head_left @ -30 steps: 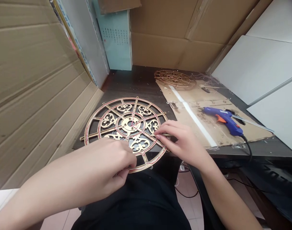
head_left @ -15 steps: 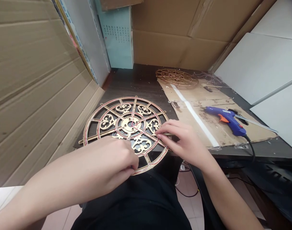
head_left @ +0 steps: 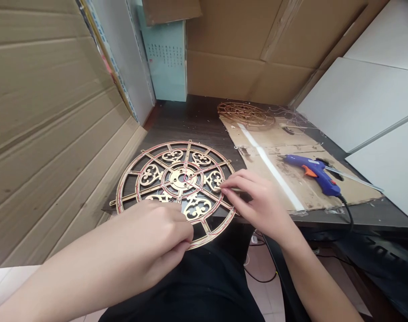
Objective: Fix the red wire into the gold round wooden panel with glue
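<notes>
A round openwork frame with gold scroll ornaments and red wire along its rings and spokes lies flat at the table's front edge. My left hand rests over its lower left part, fingers curled at the near rim; the fingertips are partly hidden. Between the thumb and fingers of my right hand is a thin light-coloured stick. The stick's tip is at the right-hand scroll ornament. Red wire also crosses the middle of the frame.
A blue glue gun lies on a cardboard sheet at the right, its cord hanging over the edge. Behind is a brown round frame beside loose thin wires. Cardboard walls the left and back.
The view has shifted slightly, so the whole scene sits a little lower. Both hands keep nearly the same places on the frame, and the stick's tip has shifted only slightly.
</notes>
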{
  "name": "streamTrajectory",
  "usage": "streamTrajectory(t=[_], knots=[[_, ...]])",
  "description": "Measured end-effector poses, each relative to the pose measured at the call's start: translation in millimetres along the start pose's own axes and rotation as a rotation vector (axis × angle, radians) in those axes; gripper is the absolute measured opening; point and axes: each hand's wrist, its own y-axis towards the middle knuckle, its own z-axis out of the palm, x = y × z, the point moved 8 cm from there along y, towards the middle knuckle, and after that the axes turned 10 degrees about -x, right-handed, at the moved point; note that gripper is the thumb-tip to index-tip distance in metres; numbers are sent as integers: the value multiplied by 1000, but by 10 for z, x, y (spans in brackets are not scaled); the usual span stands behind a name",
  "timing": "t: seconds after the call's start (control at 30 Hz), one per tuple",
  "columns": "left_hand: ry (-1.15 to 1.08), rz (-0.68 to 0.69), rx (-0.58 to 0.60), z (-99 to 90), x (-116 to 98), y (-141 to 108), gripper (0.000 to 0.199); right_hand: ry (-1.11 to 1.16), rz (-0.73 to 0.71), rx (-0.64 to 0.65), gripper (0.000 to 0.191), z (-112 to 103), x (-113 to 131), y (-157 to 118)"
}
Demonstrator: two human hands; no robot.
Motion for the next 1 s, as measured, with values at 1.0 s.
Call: streamTrajectory(t=[1.0], knots=[[24, 144, -811, 361, 82, -626, 30, 79, 117, -53, 15, -183, 172, -229]])
